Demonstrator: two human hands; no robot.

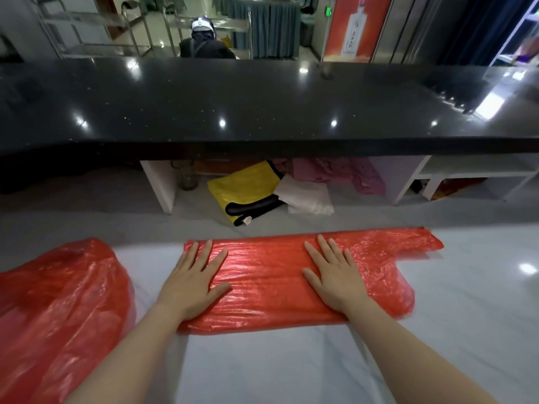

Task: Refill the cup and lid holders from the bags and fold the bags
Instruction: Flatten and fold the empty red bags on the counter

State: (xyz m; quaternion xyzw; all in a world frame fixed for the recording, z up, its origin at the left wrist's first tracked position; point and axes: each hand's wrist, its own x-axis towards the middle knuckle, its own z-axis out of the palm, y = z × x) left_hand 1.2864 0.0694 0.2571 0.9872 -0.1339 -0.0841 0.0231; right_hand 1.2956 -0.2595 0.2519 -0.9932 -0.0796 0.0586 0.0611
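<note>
- Two hands lie flat, fingers straight and spread, on a flattened red thin-plastic bag (268,275) lying on the pale grey worktop (466,316).
- Left hand (191,282) presses beside the bag's left edge; right hand (335,279) presses right of centre.
- Bag's far edge runs along the worktop's far edge.
- A second, crumpled red plastic bag (58,301) sits near the left, apart from the first.
- Bare worktop lies nearer and to the right.
</note>
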